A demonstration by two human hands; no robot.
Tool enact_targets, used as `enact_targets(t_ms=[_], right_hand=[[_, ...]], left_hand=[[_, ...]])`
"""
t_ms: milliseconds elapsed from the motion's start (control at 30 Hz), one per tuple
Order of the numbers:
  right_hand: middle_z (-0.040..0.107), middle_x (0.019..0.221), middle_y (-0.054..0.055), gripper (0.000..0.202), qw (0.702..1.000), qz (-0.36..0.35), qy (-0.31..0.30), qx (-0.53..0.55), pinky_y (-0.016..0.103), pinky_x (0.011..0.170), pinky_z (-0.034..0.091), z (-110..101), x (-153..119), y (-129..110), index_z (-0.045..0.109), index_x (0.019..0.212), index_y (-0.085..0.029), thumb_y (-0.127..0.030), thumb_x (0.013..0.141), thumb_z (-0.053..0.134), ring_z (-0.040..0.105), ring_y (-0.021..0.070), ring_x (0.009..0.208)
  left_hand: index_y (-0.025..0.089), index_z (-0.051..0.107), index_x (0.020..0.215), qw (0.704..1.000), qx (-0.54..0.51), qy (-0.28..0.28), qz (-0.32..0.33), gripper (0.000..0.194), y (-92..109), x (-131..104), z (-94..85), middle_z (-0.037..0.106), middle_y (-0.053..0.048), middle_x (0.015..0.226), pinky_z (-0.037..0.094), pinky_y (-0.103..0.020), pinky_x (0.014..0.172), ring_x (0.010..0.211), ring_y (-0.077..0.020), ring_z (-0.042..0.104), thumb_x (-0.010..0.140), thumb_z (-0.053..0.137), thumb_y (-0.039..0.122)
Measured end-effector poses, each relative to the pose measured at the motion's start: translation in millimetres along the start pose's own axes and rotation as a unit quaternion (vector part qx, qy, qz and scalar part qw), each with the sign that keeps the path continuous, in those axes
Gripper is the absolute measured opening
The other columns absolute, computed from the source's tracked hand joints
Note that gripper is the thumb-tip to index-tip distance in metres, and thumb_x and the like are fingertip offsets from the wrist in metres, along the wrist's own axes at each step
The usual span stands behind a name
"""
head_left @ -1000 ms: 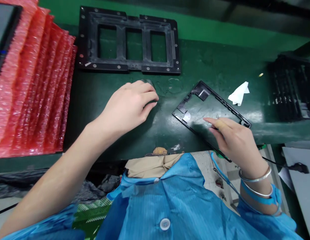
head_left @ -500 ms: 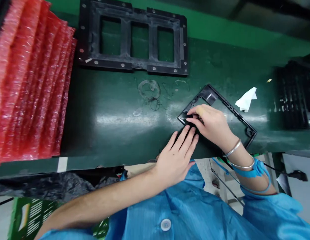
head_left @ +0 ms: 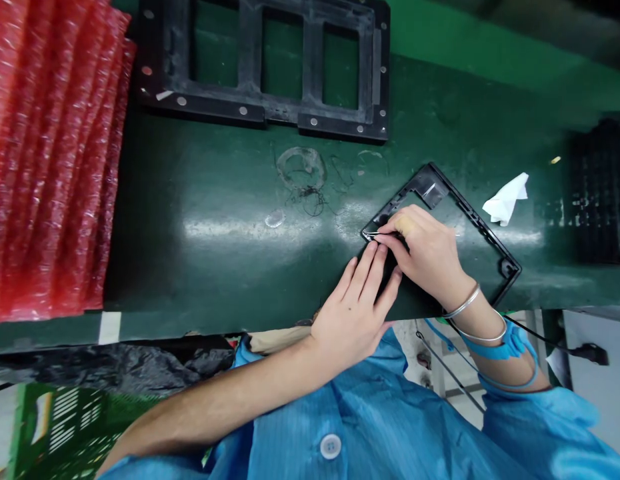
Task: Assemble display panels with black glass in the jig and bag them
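A thin black rectangular plastic frame (head_left: 477,222) lies at an angle on the green bench, near its front edge. My right hand (head_left: 423,247) pinches metal tweezers (head_left: 373,234), whose tips are at the frame's left corner. Beside it, my left hand (head_left: 357,303) lies flat with fingers stretched out, the fingertips against the frame's near side by that corner. My hands hide part of the frame's near side. What the tweezer tips touch is too small to make out.
A thick black fixture (head_left: 283,110) with three openings sits at the back. Red bubble-wrap bags (head_left: 55,167) are stacked at the left. A crumpled white tissue (head_left: 507,199) lies right of the frame, with a dark stack (head_left: 597,193) beyond. A green crate (head_left: 75,427) stands below the bench.
The view has shifted slightly. My left fingertips have moved closer to the frame's corner, and the tweezers have drawn a little nearer to them. The right hand keeps its pinch.
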State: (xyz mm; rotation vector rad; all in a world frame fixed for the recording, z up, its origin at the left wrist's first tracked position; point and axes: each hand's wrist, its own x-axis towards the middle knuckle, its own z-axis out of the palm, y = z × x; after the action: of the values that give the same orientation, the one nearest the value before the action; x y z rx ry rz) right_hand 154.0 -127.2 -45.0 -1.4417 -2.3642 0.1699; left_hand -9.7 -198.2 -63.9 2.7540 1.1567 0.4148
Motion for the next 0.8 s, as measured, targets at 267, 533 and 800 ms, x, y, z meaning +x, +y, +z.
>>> enact_targets(t_ms=[267, 533, 800], right_hand=[[0.064, 0.076, 0.006, 0.032, 0.995, -0.019, 0.019, -0.092, 0.030, 0.058, 0.037, 4, -3, -8, 0.058, 0.076, -0.020, -0.027, 0.102, 0.041, 0.054, 0.0188, 0.076], [0.063, 0.077, 0.007, 0.028, 0.996, 0.039, 0.015, -0.084, 0.031, 0.064, 0.042, 9, -5, -11, 0.057, 0.078, -0.020, -0.028, 0.101, 0.041, 0.057, 0.0206, 0.079], [0.065, 0.071, 0.002, 0.021, 0.986, 0.129, 0.092, 0.055, 0.032, 0.067, 0.047, 16, -2, -7, 0.049, 0.071, -0.024, -0.023, 0.091, 0.054, 0.060, 0.0188, 0.068]], left_hand=[[0.000, 0.046, 0.139, 1.000, -0.014, 0.020, 0.009, 0.082, 0, 1, -0.2, 0.041, -0.034, 0.149, 0.039, -0.046, 0.113, 0.143, -0.0420, 0.038, 0.080, 0.071, 0.051], [-0.001, 0.047, 0.136, 0.999, -0.039, 0.026, 0.017, 0.073, -2, -1, 1.6, 0.038, -0.035, 0.151, 0.041, -0.047, 0.112, 0.145, -0.0407, 0.032, 0.084, 0.067, 0.047], [-0.001, 0.049, 0.135, 0.998, -0.061, 0.012, 0.019, 0.074, 1, 2, 2.3, 0.034, -0.038, 0.151, 0.041, -0.050, 0.113, 0.145, -0.0438, 0.028, 0.081, 0.074, 0.044]])
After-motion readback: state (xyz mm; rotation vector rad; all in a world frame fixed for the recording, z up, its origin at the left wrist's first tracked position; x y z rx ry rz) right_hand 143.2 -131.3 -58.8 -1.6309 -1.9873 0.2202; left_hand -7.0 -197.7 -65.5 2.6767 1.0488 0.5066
